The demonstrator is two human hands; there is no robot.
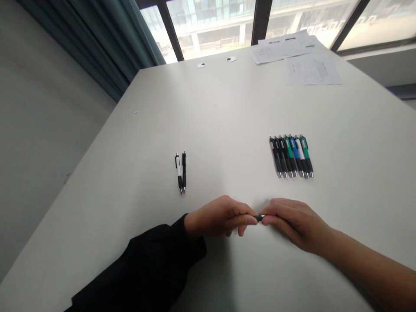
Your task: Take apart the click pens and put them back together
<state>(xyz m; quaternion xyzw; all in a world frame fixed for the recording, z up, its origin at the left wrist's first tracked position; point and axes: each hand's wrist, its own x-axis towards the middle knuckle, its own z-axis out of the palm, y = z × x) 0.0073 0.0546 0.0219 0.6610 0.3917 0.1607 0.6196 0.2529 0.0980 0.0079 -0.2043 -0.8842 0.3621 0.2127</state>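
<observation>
Black plastic pen (259, 217), only a short dark bit showing, sits between both hands just above the white matte tabletop (227, 112), near front centre. Left hand (221, 216), black sleeve, fingers curled and pinched on one end; right hand (292, 223), bare forearm, fingertips closed on the other end. Looks like a pen-by-pen job caught midway: two slim pens (181, 172), one white-and-black, one black, lie side by side well to the left, probably finished. Row of seven clicker pens (291, 157), black, green, blue and white barrels with shiny metal tips, touching each other, lies to the right, likely untouched. Far edge: loose printed paper sheets (310, 69), two small round discs (216, 62). Teal fabric curtain (107, 39) at back left.
</observation>
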